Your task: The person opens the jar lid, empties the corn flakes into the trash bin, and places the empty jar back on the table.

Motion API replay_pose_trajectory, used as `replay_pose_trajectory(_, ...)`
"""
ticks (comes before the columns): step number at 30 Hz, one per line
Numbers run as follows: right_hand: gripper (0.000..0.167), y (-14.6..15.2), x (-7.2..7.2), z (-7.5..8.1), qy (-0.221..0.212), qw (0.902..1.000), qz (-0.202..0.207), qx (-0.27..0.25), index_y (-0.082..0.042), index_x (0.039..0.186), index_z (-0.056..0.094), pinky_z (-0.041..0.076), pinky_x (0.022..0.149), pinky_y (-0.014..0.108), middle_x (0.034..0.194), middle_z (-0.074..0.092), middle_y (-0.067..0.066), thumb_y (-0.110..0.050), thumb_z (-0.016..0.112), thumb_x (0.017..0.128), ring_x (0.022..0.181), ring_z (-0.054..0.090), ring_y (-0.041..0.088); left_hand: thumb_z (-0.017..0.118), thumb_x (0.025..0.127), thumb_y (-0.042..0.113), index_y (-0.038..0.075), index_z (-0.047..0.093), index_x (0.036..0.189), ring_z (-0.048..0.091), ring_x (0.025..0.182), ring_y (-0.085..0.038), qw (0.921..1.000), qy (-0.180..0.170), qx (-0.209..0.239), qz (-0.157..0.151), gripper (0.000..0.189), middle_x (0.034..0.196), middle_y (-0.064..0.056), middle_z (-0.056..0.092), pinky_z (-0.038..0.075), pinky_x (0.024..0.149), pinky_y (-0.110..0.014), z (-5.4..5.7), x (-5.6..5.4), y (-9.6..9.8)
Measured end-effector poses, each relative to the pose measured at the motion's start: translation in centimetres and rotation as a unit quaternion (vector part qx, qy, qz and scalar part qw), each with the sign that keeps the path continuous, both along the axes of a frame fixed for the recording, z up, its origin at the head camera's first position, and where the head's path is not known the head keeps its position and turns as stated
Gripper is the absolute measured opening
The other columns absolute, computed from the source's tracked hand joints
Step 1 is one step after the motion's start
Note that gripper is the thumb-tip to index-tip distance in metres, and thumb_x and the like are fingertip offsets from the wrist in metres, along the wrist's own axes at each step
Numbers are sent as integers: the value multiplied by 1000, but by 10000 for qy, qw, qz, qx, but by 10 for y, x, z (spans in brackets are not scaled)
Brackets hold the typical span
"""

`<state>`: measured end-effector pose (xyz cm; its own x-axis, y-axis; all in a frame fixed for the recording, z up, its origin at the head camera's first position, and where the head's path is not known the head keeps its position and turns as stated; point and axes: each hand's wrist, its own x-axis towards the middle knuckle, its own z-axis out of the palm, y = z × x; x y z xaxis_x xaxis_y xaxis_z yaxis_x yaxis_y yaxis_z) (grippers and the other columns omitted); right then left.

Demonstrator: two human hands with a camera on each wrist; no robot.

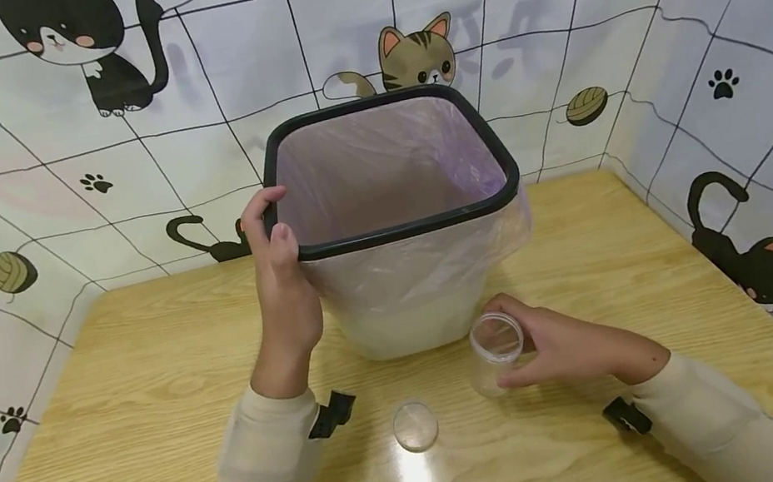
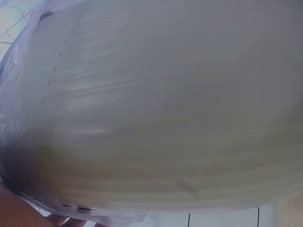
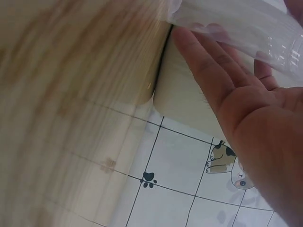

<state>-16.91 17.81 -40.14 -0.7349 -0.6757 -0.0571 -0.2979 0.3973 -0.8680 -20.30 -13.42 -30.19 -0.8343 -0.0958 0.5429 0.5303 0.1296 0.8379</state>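
Observation:
A pale trash bin (image 1: 400, 327) with a black rim (image 1: 393, 235) and a thin translucent purple bag (image 1: 406, 271) folded over it stands upright on the table. My left hand (image 1: 287, 299) grips the bin's left side at the rim, one fingertip over the edge. The bin wall (image 2: 165, 104) fills most of the left wrist view. In my right hand (image 1: 565, 339) is a clear plastic jar (image 1: 487, 372), upright with its mouth open, just in front of the bin's right corner. Fingers (image 3: 203, 71) curve around the jar (image 3: 246, 28) in the right wrist view.
A round clear lid (image 1: 416, 427) lies on the wooden table (image 1: 124, 451) between my forearms. Cat-patterned white sheeting (image 1: 265, 49) rises behind the table and along both sides. A black strap piece (image 1: 332, 415) sticks out by my left cuff, another (image 1: 627, 416) by my right.

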Motion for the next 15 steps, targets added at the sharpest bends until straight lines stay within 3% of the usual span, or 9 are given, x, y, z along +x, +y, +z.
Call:
replay_pose_trajectory(10, 69, -3, 1, 2, 33, 10000, 71, 12, -11, 135, 37, 52, 97, 33, 132, 57, 13, -31, 79, 85, 121, 59, 25, 30, 95, 48, 15, 37, 141, 28, 139, -15, 9999, -88, -63, -10, 57, 151, -3, 30, 17, 115, -44, 2, -3, 0)
replay_pose_trajectory(15, 78, -7, 3, -1, 1, 9999, 112, 116, -11, 141, 33, 51, 100, 37, 134, 54, 10, -28, 82, 82, 123, 56, 27, 31, 96, 53, 22, 37, 144, 26, 142, -14, 9993, -341, -116, -18, 58, 153, 3, 28, 16, 117, -47, 1, 0, -5)
